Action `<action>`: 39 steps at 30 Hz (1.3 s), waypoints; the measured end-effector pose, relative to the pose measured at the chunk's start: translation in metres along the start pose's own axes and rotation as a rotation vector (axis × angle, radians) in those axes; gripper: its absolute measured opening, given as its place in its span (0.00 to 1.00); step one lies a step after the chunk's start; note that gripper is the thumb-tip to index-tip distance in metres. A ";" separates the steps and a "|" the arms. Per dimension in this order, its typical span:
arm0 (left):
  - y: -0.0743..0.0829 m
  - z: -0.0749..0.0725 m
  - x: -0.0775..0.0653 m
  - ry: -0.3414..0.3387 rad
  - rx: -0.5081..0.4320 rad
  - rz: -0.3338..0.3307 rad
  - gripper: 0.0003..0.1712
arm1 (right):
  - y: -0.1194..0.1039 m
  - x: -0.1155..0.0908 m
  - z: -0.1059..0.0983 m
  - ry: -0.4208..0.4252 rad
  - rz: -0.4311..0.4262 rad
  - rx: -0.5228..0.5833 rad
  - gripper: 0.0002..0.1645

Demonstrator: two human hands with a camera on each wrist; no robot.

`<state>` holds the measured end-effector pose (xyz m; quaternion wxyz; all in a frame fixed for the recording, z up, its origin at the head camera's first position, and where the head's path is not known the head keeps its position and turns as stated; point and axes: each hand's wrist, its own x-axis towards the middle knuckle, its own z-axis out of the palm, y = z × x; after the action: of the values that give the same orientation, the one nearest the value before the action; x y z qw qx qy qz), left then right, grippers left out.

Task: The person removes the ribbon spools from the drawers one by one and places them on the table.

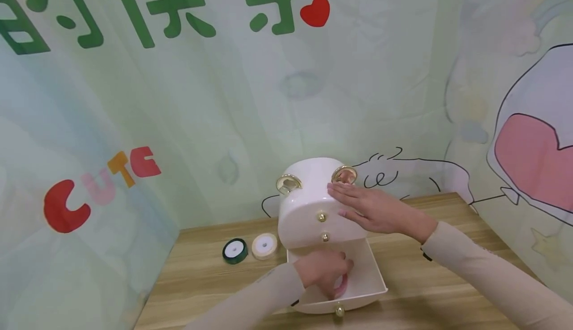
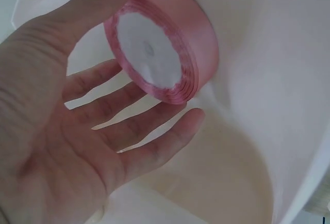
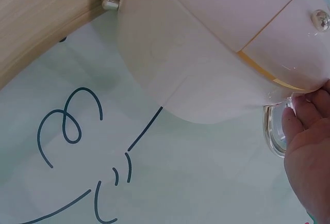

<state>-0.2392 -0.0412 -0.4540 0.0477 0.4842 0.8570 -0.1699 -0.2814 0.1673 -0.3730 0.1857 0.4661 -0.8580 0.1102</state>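
A white storage box with gold-rimmed ears has its lower drawer pulled out. Inside that drawer, my left hand holds a roll of pink ribbon between thumb and fingertips. The roll's white centre faces the palm in the left wrist view, and the roll is tilted close over the drawer floor. My right hand rests with straight fingers on the box's upper right side, just below the right ear. In the right wrist view, its fingers are at the box's edge beside that ear.
A dark green ribbon roll and a cream ribbon roll lie on the wooden table left of the box. Gold knobs stick out from the box front, one of them a drawer knob. A printed curtain hangs behind.
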 end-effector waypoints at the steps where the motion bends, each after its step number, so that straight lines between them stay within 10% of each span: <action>1: 0.001 0.001 0.000 0.004 0.004 -0.002 0.13 | 0.000 0.000 0.000 -0.003 0.008 0.005 0.34; 30: 0.004 0.002 -0.010 -0.013 -0.040 -0.013 0.11 | -0.001 -0.001 0.002 -0.021 0.051 0.038 0.33; 39: -0.004 -0.004 -0.013 -0.076 -0.159 -0.023 0.26 | -0.002 -0.001 0.001 -0.023 0.053 0.033 0.33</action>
<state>-0.2352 -0.0523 -0.4464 0.1164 0.4621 0.8709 -0.1200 -0.2789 0.1667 -0.3743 0.1649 0.4476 -0.8701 0.1239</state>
